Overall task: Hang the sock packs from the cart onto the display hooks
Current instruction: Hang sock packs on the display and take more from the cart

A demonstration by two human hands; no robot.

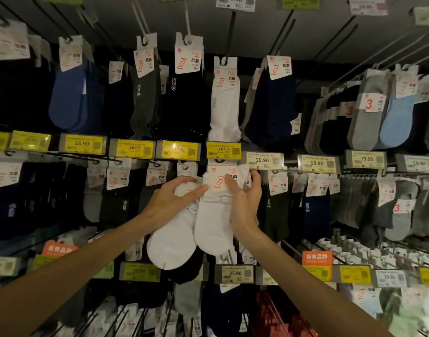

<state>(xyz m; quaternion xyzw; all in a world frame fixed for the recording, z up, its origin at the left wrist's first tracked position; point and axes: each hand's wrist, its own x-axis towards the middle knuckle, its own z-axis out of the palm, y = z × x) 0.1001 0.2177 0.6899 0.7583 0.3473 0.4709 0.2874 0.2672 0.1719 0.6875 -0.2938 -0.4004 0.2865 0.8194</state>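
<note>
The right hand (245, 205) is curled round the card of a white sock pack (214, 222), which is held just under the yellow 16.90 price tag (223, 150). A second white pack (170, 244), touching the first, is gripped by the left hand (170, 203). Dark sock packs (186, 105) are hung all around.

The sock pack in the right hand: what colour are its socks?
White sock pack; the head view shows it best.
</note>
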